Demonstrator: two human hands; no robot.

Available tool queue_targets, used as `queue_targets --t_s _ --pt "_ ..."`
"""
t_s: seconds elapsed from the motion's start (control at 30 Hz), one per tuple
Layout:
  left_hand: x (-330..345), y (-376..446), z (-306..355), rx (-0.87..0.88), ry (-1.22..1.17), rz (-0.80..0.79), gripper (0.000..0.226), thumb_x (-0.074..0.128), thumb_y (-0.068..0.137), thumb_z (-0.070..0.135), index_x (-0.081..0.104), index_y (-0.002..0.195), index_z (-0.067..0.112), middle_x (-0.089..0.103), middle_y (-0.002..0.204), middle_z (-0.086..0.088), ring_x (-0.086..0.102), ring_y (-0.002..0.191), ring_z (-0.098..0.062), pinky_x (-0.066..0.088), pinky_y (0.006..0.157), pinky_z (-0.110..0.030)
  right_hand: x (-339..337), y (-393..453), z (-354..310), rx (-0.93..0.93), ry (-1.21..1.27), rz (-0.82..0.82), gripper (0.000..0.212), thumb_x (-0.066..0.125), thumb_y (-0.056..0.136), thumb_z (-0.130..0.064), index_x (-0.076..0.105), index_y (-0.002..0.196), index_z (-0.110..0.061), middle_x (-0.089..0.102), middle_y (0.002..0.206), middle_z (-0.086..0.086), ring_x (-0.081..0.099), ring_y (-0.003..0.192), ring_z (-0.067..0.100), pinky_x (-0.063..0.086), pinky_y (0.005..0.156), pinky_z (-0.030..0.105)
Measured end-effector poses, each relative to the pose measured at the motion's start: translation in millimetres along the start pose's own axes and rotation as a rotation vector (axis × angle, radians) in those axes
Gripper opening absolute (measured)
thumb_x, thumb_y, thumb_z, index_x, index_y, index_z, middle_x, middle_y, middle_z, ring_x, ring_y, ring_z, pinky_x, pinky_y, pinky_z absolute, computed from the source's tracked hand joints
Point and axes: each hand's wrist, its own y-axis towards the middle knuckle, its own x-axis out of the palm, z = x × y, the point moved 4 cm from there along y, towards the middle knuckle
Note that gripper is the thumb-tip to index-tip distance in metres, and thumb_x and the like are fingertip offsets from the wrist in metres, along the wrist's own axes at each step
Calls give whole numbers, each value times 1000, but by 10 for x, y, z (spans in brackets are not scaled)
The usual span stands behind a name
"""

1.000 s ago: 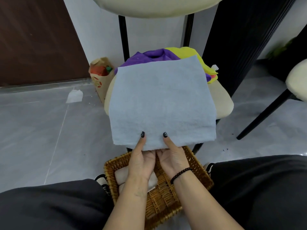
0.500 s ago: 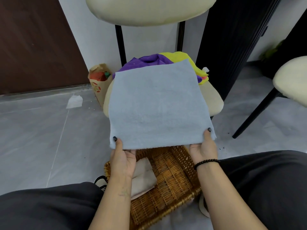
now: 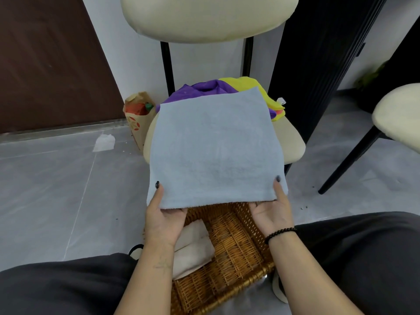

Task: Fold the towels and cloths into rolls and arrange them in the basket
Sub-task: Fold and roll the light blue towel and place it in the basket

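Towel [image 3: 213, 146] near corners pinched in both hands' grip.

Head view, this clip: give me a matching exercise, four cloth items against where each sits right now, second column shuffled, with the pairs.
Items:
1. light blue towel
2. beige folded cloth
3. purple cloth
4. yellow cloth

Places:
A. inside the wicker basket
B. far right of the pile on the chair seat
C. near corners held by left hand and right hand
D. on the seat, left of the yellow one

Pairs: 1-C, 2-A, 3-D, 4-B
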Motion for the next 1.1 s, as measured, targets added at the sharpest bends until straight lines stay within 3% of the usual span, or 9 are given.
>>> queue_targets --t_s 0.1,0.2,0.3,0.43,0.57,0.7,0.87,1.0,1.1 --pt "61 40 38 -13 35 8 33 63 91 19 62 122 13 70 116 -9 67 106 -25 53 90 -48 -61 86 -27 -65 -79 106 40 65 87 -10 56 126 -10 64 123 10 62 112 24 49 97 46" --pt "24 93 100 -8 141 52 30 62 92 18 62 122 10 70 116 -9 68 103 -22 57 86 -44 -89 127 -176 -175 -224 206 20 63 90 -11 59 110 -12 67 110 6 66 98 19 59 73 35" --pt "-51 110 183 65 384 130 29 64 91 16 63 120 13 70 116 -6 68 104 -21 57 84 -43 -68 102 -315 -261 -493 285 3 61 91 -15 61 94 -17 66 100 3 65 87 16 57 70 33" --pt "34 2 423 313 890 198 30 61 94 26 61 123 19 67 112 -3 66 91 -16 53 53 -21 37 2 -544 -418 -927 335 19 60 91 -17 59 110 -19 59 108 4 63 86 21 55 60 32" --pt "278 -184 621 445 1041 149 34 59 94 19 59 128 25 64 106 7 61 77 -10 49 46 -16 338 -200 -767 -434 -1169 121 43 54 95 -13 46 133 -30 54 103 1 66 66 25 57 52 31" --pt "566 -381 826 470 1098 12 35 56 96 17 57 124 39 64 101 8 59 63 -9 51 51 -16 710 -387 -1010 -375 -1248 -59 28 46 96 -3 69 105 -17 63 105 11 64 49 22 54 47 25" --pt "834 -489 1106 417 1116 -92 21 57 96 14 73 94 26 70 96 -3 67 64 -9 53 62 -18 1084 -572 -1378 -360 -1331 -216 28 42 93 2 70 93 -2 70 95 16 72 71 29 57 56 29" --pt "983 -619 1239 385 1028 -219 14 62 89 7 72 93 14 75 89 -2 72 72 -17 55 62 -17 1140 -605 -1552 -225 -1297 -404 25 53 89 5 68 106 -5 71 103 15 71 87 33 59 63 30" --pt "1015 -689 1308 352 1108 -359 33 74 69 12 71 102 11 76 95 -2 72 86 -14 55 69 -16 1119 -638 -1569 -68 -1265 -554 52 69 67 -4 62 118 -8 70 108 16 69 96 33 59 70 34"
